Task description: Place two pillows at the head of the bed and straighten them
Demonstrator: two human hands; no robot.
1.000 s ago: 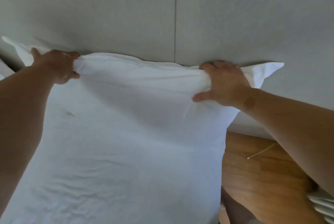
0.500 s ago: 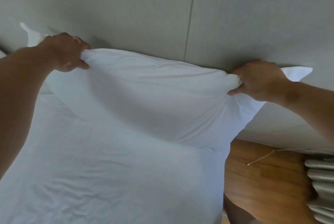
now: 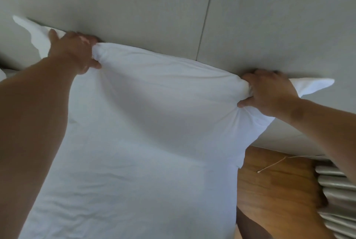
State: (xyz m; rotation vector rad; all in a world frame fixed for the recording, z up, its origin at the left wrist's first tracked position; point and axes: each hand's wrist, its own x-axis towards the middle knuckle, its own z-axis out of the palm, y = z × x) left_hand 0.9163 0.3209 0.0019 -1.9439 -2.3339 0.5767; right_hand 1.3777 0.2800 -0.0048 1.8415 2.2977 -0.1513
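The left hand (image 3: 74, 51) is clenched on the upper edge of the white pillow (image 3: 163, 100) near its left corner, cloth bunched between the curled fingers and the thumb. The right hand (image 3: 269, 92) is clenched in the same way near the right corner, the fabric gathered into a tight knot under its fingers, thumb pressed against the front face.

Between the two grips the top edge runs taut, with creases fanning out from each fist. The pillow is plain white, soft and full, its front face shaded in the middle where it bulges. A flat pointed flap of the case sticks out past each hand, one up to the left, one out to the right.

The long axis runs left to right, sloping down toward the right, so the left corner sits higher in view. The pillow stands on edge against the grey padded headboard (image 3: 154, 7), its top edge touching the panel, its lower part meeting the white bed sheet (image 3: 115, 200) at the head of the bed. To the right lies wooden floor (image 3: 269, 190).
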